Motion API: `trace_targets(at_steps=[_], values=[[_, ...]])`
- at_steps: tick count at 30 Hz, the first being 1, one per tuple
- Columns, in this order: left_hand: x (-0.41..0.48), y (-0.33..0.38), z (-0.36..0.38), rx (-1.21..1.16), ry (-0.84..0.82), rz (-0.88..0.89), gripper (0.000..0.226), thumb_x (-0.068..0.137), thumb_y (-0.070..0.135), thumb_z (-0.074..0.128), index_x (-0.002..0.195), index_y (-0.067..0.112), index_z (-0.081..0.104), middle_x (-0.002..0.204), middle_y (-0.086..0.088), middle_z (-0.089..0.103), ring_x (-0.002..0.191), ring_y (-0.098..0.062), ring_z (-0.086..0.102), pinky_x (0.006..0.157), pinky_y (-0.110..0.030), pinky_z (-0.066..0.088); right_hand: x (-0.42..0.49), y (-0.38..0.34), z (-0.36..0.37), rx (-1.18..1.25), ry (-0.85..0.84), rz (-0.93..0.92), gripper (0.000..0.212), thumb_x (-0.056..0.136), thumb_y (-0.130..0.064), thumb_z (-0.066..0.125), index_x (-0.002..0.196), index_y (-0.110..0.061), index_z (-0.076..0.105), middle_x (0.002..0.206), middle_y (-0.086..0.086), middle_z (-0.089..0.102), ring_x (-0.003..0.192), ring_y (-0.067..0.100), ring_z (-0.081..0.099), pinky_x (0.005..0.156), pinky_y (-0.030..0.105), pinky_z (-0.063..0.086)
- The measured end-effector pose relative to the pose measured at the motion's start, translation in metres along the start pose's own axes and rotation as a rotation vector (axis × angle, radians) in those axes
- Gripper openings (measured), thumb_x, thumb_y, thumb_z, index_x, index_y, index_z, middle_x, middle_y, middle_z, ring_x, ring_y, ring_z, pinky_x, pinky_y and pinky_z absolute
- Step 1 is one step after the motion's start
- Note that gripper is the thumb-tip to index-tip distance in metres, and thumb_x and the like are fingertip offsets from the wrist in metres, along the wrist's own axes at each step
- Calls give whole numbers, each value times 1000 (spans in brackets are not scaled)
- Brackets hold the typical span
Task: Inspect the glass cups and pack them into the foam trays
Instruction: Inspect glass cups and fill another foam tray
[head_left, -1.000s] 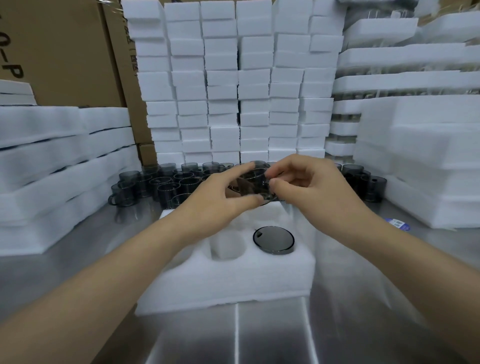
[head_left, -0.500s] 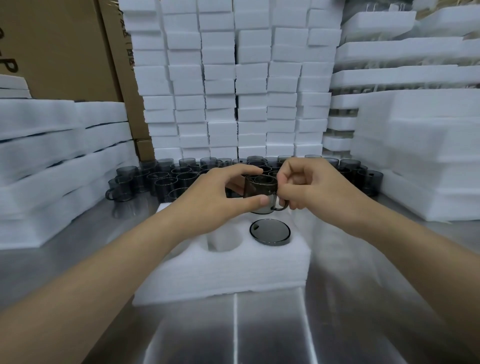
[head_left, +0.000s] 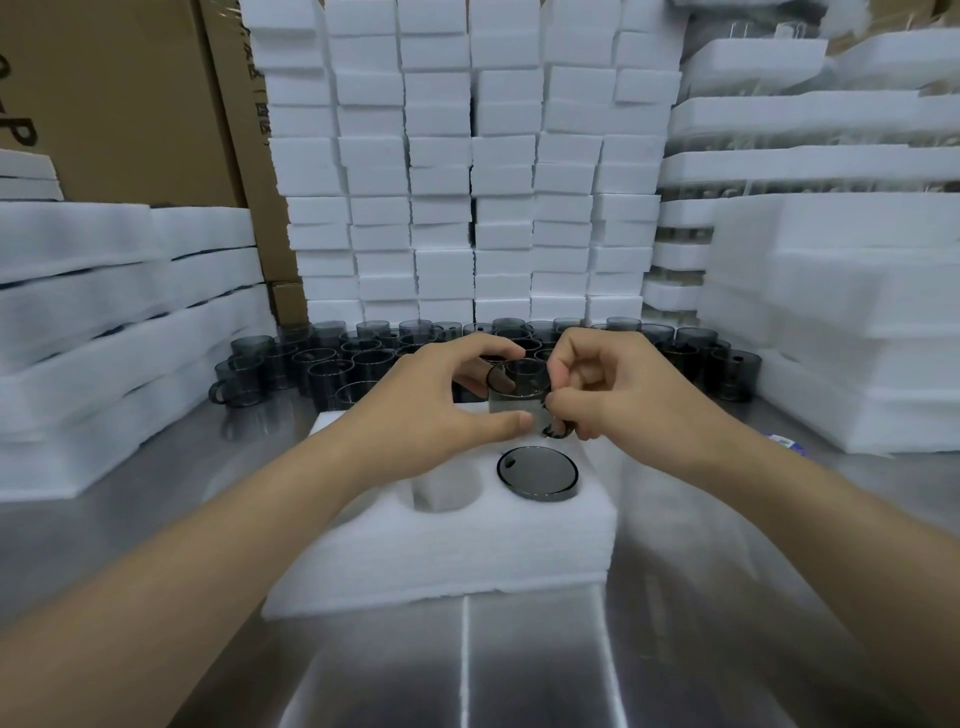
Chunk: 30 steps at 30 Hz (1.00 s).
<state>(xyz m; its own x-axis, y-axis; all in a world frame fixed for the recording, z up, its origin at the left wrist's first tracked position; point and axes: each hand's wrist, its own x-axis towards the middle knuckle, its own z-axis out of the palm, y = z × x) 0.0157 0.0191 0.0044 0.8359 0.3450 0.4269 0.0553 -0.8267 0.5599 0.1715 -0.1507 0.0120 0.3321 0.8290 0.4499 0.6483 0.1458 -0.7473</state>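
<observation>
Both hands hold one smoky grey glass cup (head_left: 514, 392) upright above the far part of a white foam tray (head_left: 447, 551). My left hand (head_left: 441, 405) grips the cup's body between thumb and fingers. My right hand (head_left: 613, 389) pinches its rim and handle side. In the tray's right hole sits another grey cup (head_left: 537, 473) bottom up. The tray's hole (head_left: 447, 486) to the left of it holds nothing.
Several loose grey cups (head_left: 322, 364) stand in rows behind the tray on the steel table (head_left: 727, 597). Stacks of white foam blocks (head_left: 467, 166) wall the back, foam trays (head_left: 104, 322) pile up left and right, and cardboard boxes (head_left: 119, 98) stand at the back left.
The cup has turned from tilted on its side to upright between my hands and has come slightly lower over the tray. The cup in the tray has not moved.
</observation>
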Motion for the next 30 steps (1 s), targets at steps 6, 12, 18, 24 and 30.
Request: trace_targets(at_steps=[6,12,18,24,30], values=[[-2,2,0,10,-9,-28,55,82,56,87,131,55,62,121,20,70,118,5,62,97,-30,50,0,2,0,48,-22,30,18,90,5,66,80,-8,58,61,12,68,60,23,64,57,22,48],[0,4,0,106,-63,-43,56,85,65,79,136,48,64,127,22,64,122,4,57,101,-28,48,0,6,1,13,-60,32,15,91,2,70,83,-7,61,73,18,72,66,18,61,67,31,48],[1,6,-1,14,-52,-19,27,105,51,59,126,44,73,124,15,68,118,1,60,109,-33,47,0,9,1,41,-49,29,17,93,-29,81,95,-16,69,73,2,65,68,12,56,62,18,44],[2,4,-4,-13,-135,-31,28,102,50,65,128,43,74,121,30,69,119,14,56,103,-18,43,-2,20,9,115,-72,113,31,95,-55,69,97,-26,77,83,5,60,72,12,50,63,24,42],[2,-1,-3,63,-184,-96,40,95,62,69,131,47,71,135,26,61,130,7,51,115,-29,40,-2,28,11,80,-38,176,22,94,-35,79,114,-43,73,109,-8,61,81,12,59,68,17,49]])
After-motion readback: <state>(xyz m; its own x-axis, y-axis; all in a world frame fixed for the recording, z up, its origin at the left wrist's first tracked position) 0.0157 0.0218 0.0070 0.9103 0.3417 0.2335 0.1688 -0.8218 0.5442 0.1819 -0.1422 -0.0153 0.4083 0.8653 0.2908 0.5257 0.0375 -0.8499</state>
